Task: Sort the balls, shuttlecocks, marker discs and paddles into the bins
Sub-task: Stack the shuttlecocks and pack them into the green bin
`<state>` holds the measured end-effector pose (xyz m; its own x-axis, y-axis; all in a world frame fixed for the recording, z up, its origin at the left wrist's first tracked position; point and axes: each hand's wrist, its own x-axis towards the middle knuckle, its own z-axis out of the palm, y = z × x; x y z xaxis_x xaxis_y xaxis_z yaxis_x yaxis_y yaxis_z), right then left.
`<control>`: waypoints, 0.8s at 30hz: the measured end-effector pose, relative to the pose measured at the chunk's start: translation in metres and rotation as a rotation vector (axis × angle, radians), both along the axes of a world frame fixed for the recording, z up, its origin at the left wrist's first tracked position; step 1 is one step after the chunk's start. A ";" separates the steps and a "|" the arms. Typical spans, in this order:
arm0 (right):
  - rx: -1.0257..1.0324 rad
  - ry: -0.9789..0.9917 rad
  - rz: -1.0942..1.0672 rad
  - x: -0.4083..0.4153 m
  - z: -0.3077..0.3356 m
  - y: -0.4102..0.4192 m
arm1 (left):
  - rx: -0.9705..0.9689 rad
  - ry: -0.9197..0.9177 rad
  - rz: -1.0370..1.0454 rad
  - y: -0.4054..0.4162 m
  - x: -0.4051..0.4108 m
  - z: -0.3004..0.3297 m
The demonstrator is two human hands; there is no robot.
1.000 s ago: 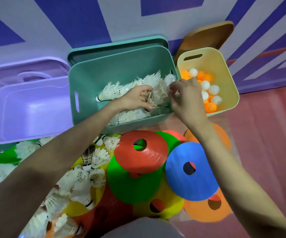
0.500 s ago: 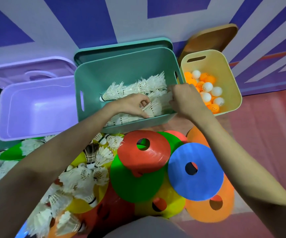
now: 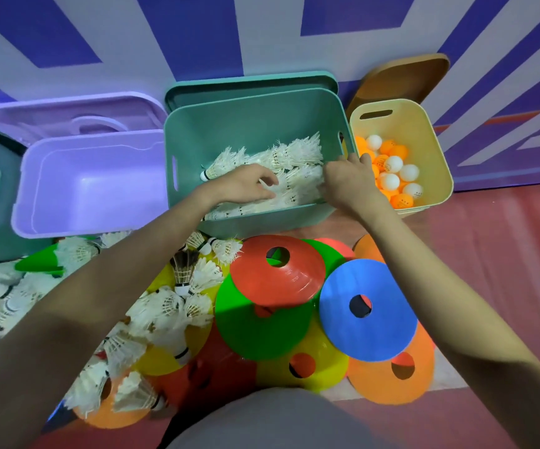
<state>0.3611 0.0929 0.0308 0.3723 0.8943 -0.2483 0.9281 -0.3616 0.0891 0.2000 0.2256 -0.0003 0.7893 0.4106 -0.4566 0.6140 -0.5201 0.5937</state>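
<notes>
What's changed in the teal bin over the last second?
Both hands have sunk lower into the teal bin: the left hand and right hand, raised together over the shuttlecocks before, now press down on them. The marker discs, balls and purple bin lie unchanged.

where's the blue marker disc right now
In the head view, the blue marker disc lies lower right on the floor pile, overlapping an orange disc, right of the red disc.

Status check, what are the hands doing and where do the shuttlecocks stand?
Both hands in the green bin: left hand and right hand on the shuttlecocks there. Loose shuttlecocks and marker discs on the floor. Purple bin holds nothing visible.
</notes>
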 end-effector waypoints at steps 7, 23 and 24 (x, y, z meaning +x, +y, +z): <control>0.327 0.307 0.033 -0.063 0.011 -0.024 | 0.077 -0.346 0.302 -0.017 -0.066 0.043; 0.133 0.678 0.493 -0.249 -0.029 -0.091 | 0.242 -0.367 0.654 -0.132 -0.291 0.015; 0.104 0.681 0.508 -0.259 -0.032 -0.093 | 0.247 -0.341 0.660 -0.140 -0.299 0.009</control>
